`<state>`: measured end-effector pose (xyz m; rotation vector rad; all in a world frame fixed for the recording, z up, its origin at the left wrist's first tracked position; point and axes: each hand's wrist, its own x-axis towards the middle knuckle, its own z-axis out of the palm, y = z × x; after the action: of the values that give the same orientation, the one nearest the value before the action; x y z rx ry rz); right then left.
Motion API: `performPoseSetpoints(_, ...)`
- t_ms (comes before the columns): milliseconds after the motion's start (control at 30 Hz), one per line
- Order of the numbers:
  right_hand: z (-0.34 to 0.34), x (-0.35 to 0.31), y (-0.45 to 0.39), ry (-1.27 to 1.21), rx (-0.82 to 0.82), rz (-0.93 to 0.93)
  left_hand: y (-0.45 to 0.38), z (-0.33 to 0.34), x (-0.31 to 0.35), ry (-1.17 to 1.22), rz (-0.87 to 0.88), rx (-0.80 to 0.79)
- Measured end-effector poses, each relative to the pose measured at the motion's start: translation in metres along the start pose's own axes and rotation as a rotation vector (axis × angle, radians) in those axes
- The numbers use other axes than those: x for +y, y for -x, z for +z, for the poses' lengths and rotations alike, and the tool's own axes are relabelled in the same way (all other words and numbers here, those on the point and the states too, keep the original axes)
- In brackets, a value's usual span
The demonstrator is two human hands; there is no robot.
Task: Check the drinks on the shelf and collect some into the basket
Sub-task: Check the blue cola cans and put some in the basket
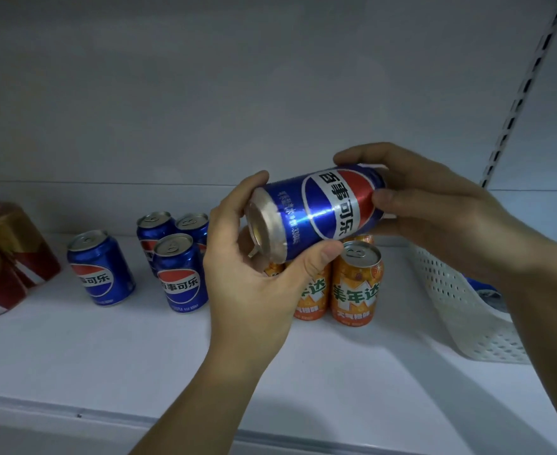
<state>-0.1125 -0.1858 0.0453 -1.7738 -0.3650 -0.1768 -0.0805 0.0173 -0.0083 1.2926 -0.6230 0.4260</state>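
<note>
A blue cola can (316,210) lies sideways in the air above upright orange cans (357,284); four blue cans (180,274) stand on the white shelf (73,349) left of a white perforated basket (461,310).

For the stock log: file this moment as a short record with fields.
held item: blue cola can, on its side, top end toward the left
left hand: grips the can's top end
right hand: fingers hold the other end
shelf: four upright blue cans, orange cans, red bottles at left
basket: white, at right, something blue inside
</note>
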Motion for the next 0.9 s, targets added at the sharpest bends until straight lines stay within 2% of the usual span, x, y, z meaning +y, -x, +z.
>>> performPoseSetpoints(133,0.004,0.005,-0.004,0.053,-0.076,0.125,0.002,-0.003,-0.005,-0.114,0.051,-0.03)
performPoseSetpoints(200,0.002,0.004,-0.003,0.105,-0.093,0.115,0.004,-0.003,-0.005,-0.13,0.045,-0.041)
performPoseSetpoints(300,-0.002,-0.002,0.002,0.115,-0.092,0.068,0.005,-0.001,-0.004,-0.022,0.037,-0.022)
performPoseSetpoints(433,-0.002,-0.014,0.005,0.23,0.097,-0.077,-0.002,-0.006,-0.008,0.078,-0.004,-0.033)
performPoseSetpoints(567,0.012,-0.026,0.005,0.292,0.268,-0.224,-0.006,-0.009,-0.012,0.006,-0.063,-0.074)
performPoseSetpoints(667,0.025,-0.029,0.006,0.273,0.333,-0.297,-0.004,-0.005,-0.012,-0.052,-0.091,-0.128)
performPoseSetpoints(767,0.034,-0.031,0.005,0.303,0.375,-0.33,0.002,0.004,-0.011,-0.01,-0.149,-0.184)
performPoseSetpoints(900,0.038,-0.034,0.005,0.34,0.346,-0.37,0.008,0.01,-0.01,0.018,-0.149,-0.184)
